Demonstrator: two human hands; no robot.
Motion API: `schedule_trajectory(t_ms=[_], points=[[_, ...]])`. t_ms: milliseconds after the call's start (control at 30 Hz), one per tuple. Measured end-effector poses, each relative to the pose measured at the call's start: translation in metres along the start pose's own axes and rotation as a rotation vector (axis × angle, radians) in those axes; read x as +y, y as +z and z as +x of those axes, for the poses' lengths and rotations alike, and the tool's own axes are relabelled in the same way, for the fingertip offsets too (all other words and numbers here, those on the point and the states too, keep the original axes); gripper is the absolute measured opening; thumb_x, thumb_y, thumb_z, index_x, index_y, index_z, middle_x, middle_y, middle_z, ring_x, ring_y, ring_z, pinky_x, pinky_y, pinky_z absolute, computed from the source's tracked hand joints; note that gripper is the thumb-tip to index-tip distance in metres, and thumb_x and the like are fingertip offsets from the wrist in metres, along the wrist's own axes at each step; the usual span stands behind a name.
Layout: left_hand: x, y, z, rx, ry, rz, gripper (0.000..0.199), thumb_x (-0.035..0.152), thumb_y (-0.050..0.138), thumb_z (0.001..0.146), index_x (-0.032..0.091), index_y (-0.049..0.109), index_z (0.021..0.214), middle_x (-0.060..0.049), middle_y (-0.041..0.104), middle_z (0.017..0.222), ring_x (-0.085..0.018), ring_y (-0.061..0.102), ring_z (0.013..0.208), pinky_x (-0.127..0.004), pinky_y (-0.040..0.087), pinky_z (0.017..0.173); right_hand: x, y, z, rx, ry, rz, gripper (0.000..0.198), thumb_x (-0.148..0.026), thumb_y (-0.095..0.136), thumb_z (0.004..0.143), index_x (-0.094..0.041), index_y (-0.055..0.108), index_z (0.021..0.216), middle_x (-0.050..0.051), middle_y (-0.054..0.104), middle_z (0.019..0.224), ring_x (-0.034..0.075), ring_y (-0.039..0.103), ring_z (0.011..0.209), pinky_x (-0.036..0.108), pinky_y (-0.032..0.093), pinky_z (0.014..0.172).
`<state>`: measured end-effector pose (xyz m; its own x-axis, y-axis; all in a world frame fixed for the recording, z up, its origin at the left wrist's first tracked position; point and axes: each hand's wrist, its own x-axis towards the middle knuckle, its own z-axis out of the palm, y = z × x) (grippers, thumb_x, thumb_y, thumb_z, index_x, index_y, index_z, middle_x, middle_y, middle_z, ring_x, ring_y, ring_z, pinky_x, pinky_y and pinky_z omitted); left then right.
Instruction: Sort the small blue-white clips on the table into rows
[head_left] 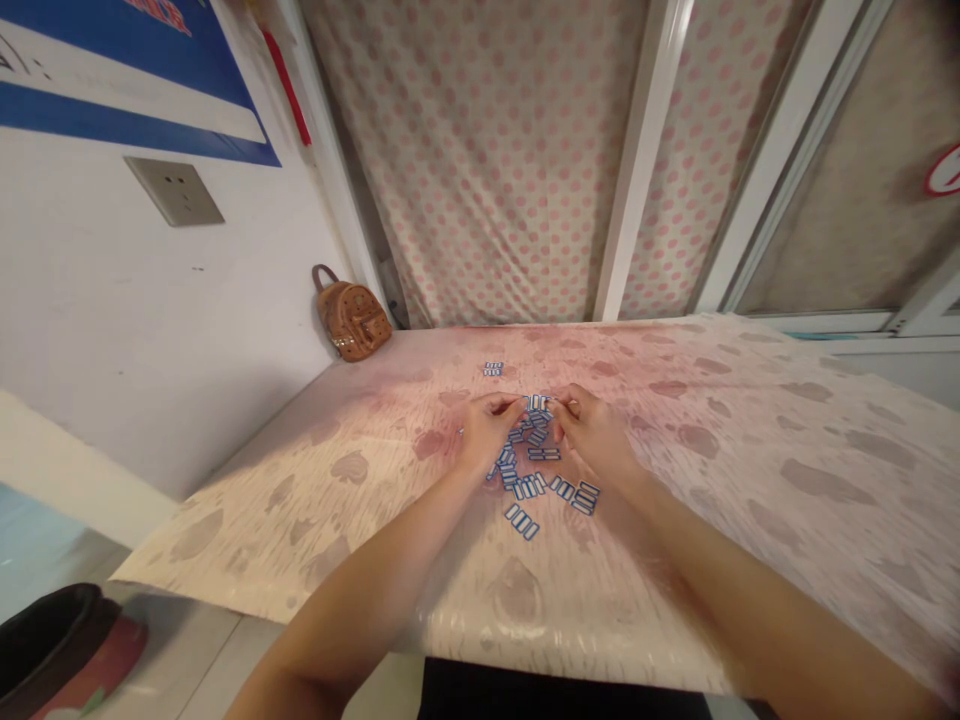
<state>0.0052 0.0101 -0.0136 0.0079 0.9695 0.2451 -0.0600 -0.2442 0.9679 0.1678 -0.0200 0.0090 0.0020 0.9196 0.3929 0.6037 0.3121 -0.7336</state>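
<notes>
My left hand [487,428] and my right hand [594,430] meet over the middle of the table, thumbs and fingers pinched. Between their fingertips is a small flat blue-and-white barred piece [538,402], gripped at its two ends. Similar pieces lie in a loose, partly overlapping pile [508,470] below and between the hands. Nearer to me are a separate barred piece [522,521] and another at the pile's right edge [585,497]. Beyond my left hand, a small set of these pieces [493,369] lies together. Their exact kind is too small to make out.
A patterned cover lies over the table [300,510]. At its far left corner, a small brown backpack-shaped bag [355,318] leans by the wall. Dotted curtains [495,170] hang behind the far edge. On the floor at lower left stands a dark-rimmed bin [71,650].
</notes>
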Motion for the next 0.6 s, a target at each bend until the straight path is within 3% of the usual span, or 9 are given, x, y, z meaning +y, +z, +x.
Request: schedule_trajectory(t_ms=[600], points=[[0.0014,0.0046,-0.0032,-0.034,-0.042,-0.053,0.009,0.025,0.075,0.077,0.016,0.077,0.079,-0.005,0.074,0.075,-0.017,0.069,0.070,-0.027,0.055,0.069,0.0040,0.0052,-0.0002,0.006,-0.009,-0.010,0.020,-0.033,0.050,0.090,-0.025,0.051,0.072,-0.002,0.062,0.050,0.018,0.059,0.051,0.028,0.036,0.055]])
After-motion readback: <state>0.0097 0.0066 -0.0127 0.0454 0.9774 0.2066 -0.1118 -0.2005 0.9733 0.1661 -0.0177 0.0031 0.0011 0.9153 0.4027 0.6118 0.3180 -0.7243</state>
